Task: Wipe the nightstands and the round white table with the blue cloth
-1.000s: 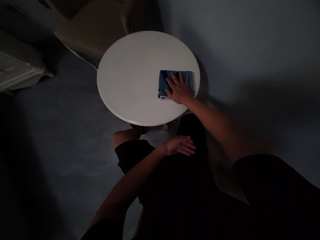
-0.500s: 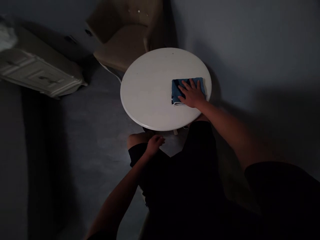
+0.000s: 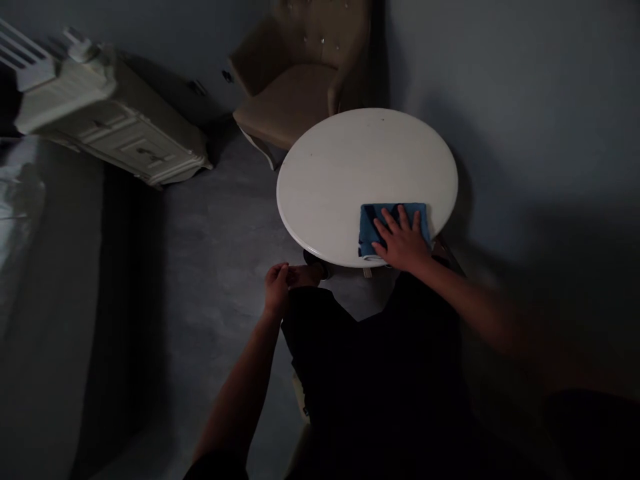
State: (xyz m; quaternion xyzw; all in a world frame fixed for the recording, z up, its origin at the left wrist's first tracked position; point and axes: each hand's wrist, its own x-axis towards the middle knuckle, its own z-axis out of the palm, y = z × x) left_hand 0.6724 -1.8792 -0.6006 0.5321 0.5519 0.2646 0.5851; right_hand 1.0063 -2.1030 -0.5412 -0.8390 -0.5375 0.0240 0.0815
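Note:
My right hand [image 3: 406, 247] lies flat with spread fingers on a folded blue cloth [image 3: 367, 230] with dark patches and a white edge. The cloth rests on the round white table [image 3: 345, 167], at the near right part of its top. Off the table, my left hand [image 3: 277, 288] hovers beside my left knee. Its fingers are curled in and I see nothing in them.
Behind the table stands a beige tufted armchair [image 3: 295, 93]. To the left are a white carved cabinet [image 3: 135, 133] and a grey upholstered piece [image 3: 55, 280], with a white radiator [image 3: 25, 60] at the far corner. A bare wall [image 3: 525, 100] runs along the right.
My right hand and the cloth have slid toward me across the tabletop, to the near edge. My left hand has moved left, past my knee. The view has shifted left.

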